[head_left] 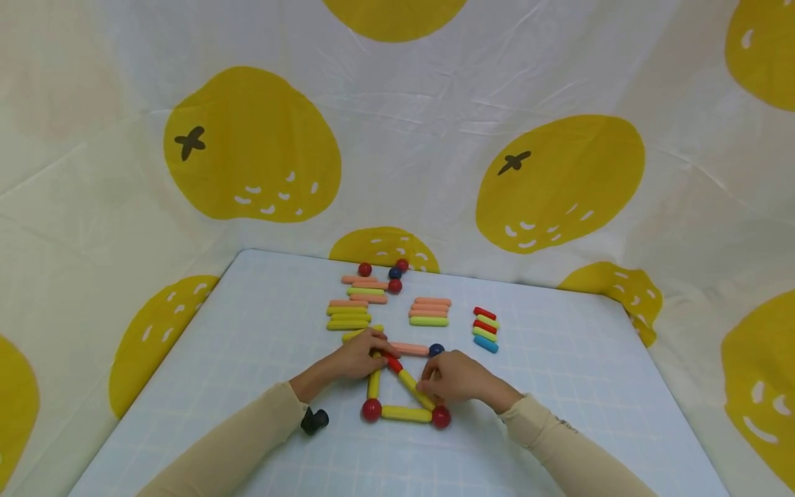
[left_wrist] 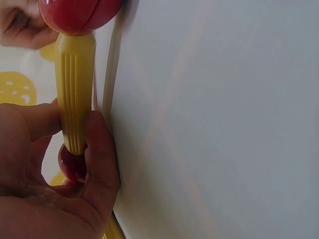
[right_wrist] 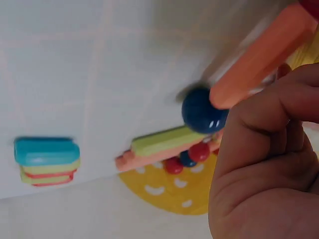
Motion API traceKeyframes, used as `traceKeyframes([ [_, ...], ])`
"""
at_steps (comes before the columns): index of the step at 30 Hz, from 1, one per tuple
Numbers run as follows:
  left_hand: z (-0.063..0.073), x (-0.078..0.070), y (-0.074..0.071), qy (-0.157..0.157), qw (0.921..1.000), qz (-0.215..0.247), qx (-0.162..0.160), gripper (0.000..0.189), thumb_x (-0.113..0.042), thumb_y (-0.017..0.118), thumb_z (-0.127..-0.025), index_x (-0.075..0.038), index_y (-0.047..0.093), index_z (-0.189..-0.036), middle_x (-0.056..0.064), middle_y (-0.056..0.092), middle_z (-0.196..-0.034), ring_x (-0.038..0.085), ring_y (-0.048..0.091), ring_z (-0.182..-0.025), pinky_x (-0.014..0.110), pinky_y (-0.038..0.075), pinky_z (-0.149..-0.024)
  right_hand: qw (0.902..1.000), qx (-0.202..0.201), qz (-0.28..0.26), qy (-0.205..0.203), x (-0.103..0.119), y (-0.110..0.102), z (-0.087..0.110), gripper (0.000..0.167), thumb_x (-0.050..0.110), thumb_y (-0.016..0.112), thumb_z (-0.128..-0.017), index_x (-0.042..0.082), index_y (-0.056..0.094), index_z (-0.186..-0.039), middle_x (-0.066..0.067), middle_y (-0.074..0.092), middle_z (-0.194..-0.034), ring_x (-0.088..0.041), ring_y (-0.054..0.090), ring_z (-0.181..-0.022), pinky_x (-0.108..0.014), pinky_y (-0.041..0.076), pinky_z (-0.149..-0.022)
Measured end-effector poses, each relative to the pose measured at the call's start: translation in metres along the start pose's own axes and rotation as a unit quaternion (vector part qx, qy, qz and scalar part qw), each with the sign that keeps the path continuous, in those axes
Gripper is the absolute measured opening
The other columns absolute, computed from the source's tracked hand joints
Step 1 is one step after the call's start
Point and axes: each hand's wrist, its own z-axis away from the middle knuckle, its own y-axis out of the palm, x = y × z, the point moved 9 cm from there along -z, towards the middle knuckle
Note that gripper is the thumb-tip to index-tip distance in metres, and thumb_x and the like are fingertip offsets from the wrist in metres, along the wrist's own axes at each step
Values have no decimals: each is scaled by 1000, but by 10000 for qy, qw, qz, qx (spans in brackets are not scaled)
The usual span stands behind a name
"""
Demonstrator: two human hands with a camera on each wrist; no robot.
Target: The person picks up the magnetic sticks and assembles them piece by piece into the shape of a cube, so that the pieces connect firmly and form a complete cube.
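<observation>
A frame of rods and balls lies on the table before me, with red balls [head_left: 371, 410] at its near corners and a yellow rod [head_left: 406, 414] between them. My left hand [head_left: 363, 353] is at its far-left corner, thumb and fingers pinching a yellow rod [left_wrist: 76, 94] by the end at a dark red ball [left_wrist: 74, 164]. A short red rod [head_left: 394, 364] and a yellow rod [head_left: 415, 390] run diagonally across the frame. My right hand [head_left: 459, 378] has curled fingers on this diagonal yellow rod; its fingertips are partly hidden. A salmon rod [right_wrist: 264, 55] joins a blue ball [right_wrist: 202, 110] beyond it.
Behind the frame lie salmon, yellow and lime rods [head_left: 348, 317], with red and blue balls [head_left: 395, 273] at the far edge. More rods [head_left: 429, 312] lie right of them. A stack of short rods [head_left: 486, 330] sits farther right. A patterned cloth [head_left: 404, 166] hangs behind the table.
</observation>
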Motion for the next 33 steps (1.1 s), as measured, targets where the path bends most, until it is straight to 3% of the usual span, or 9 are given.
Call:
traceKeyframes([
  [6, 1, -4, 3, 233, 9996, -116, 70, 22, -11, 66, -98, -27, 79, -107, 8, 56, -131, 24, 51, -118, 46, 48, -101, 9975, -676, -41, 198, -13, -48, -7, 19, 31, 72, -95, 13, 75, -99, -1, 68, -71, -13, 55, -59, -25, 43, -56],
  [10, 5, -6, 8, 281, 9994, -61, 168, 22, -11, 66, -98, -26, 79, -107, 9, 56, -131, 25, 50, -118, 47, 47, -102, 9943, -1014, 191, 279, -29, -65, -19, 19, 26, 71, -96, 10, 73, -107, -3, 69, -80, -14, 55, -64, -25, 44, -59],
  [16, 11, -6, 15, 172, 9995, -4, 249, 23, -12, 65, -99, -29, 78, -107, 9, 53, -136, 27, 50, -123, 51, 44, -109, 9870, -1417, 676, 353, -49, -73, -35, 22, 22, 72, -95, 11, 71, -113, -2, 71, -90, -14, 61, -75, -28, 52, -66],
  [21, 14, -6, 15, 157, 9995, 13, 288, 26, -14, 64, -100, -30, 75, -117, 4, 54, -130, 20, 51, -114, 43, 48, -100, 9817, -1644, 890, 362, -56, -79, -49, 21, 23, 70, -96, 13, 70, -114, -5, 73, -94, -15, 64, -81, -33, 54, -73],
  [28, 17, -1, 13, 189, 9988, 270, 356, 47, -16, 63, -101, -22, 53, -146, 3, 54, -114, 16, 55, -86, 27, 49, -73, 9818, -1576, 1022, 268, -57, -78, -65, 18, 21, 69, -96, 13, 71, -112, -4, 72, -94, -17, 62, -82, -36, 54, -77],
  [33, 20, 14, 10, -326, 9960, 814, 155, 47, -18, 65, -101, -19, 51, -146, 4, 57, -120, 17, 62, -64, 29, 53, -64, 9830, -1507, 953, 447, -57, -77, -68, 20, 21, 68, -97, 13, 70, -114, -4, 70, -98, -19, 59, -84, -37, 54, -79],
])
